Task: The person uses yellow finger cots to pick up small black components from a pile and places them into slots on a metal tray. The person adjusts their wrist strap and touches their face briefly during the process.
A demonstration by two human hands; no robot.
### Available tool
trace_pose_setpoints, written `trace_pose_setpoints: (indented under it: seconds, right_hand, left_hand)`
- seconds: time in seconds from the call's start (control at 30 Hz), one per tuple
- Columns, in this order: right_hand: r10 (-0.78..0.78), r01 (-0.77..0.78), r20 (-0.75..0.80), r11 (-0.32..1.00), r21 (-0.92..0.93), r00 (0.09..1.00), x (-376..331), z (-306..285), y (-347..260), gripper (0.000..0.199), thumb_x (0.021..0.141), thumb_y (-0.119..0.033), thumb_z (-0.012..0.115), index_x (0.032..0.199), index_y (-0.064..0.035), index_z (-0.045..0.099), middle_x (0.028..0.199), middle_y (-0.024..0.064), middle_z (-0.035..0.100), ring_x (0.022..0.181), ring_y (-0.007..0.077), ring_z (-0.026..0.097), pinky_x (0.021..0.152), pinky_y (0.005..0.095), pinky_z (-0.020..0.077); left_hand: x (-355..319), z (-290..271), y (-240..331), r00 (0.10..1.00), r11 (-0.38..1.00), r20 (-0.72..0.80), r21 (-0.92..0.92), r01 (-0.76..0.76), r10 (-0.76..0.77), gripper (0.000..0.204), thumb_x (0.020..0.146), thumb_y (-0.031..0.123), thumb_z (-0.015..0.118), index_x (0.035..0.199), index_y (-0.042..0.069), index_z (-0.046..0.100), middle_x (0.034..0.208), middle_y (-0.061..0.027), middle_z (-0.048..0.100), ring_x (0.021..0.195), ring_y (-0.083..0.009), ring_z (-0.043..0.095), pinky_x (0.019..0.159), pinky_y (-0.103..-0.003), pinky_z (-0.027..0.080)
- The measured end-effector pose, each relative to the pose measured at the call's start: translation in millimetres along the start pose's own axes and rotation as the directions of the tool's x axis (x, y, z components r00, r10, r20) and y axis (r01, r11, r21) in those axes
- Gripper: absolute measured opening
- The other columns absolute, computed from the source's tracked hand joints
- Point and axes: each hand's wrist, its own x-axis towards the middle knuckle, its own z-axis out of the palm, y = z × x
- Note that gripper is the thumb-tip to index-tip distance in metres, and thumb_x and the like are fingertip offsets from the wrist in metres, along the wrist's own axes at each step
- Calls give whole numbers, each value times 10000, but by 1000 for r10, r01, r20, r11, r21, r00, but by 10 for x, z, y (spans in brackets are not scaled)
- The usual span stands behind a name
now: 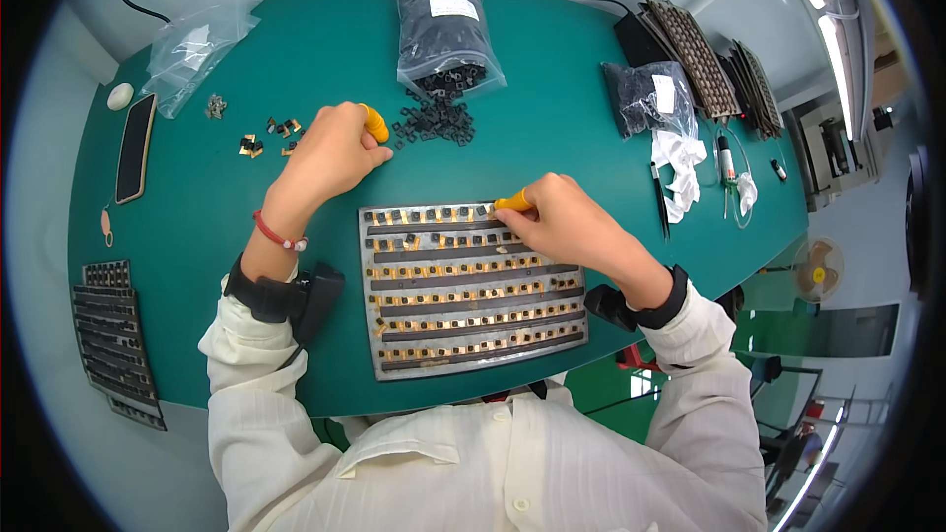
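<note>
Two hands are seen at work, the left hand [330,153] and the right hand [567,222], and two yellow-handled tools [375,124] are counted, one in each. One metal tray [473,360] with six rows is counted on the green surface [296,49]. Three plastic bags are seen: one clear bag [192,49], two bags of black parts [445,30]. One loose pile of black parts [434,121] is spotted.

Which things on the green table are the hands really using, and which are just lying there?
In use: yellow-handled tool in left hand; yellow-handled tool in right hand; grey metal slotted tray; loose pile of small black parts.

Lying about: white crumpled paper; clear plastic bag; black slotted rack.
</note>
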Motion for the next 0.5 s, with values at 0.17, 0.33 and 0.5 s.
trace_pose_setpoints:
  seconds: [0.17,0.33,0.5]
  right_hand:
    - [1,-2,27,999,40,1000,-66,49,17,284,859,-120,684,729,131,649,569,258,588,504,362,624,514,426,482]
    - [12,-13,88,1000,16,996,41,32,70,257,860,-127,685,780,117,678,606,235,620,527,320,639,527,402,498]
    - [-112,89,60,948,305,992,35,-280,97,243,884,-161,679,926,74,722,632,138,672,543,169,644,521,326,501]
  left_hand:
    - [10,-7,-41,999,999,-5,33,-36,36,257,798,87,760,962,-99,694,766,-145,712,684,-186,691,654,-298,546]
    - [-6,-49,46,999,996,-11,81,-32,33,241,814,120,748,936,-83,705,767,-136,714,692,-175,691,659,-282,541]
    - [11,-65,12,996,995,31,49,-82,81,273,820,161,748,965,-68,710,773,-167,709,695,-224,691,673,-313,539]
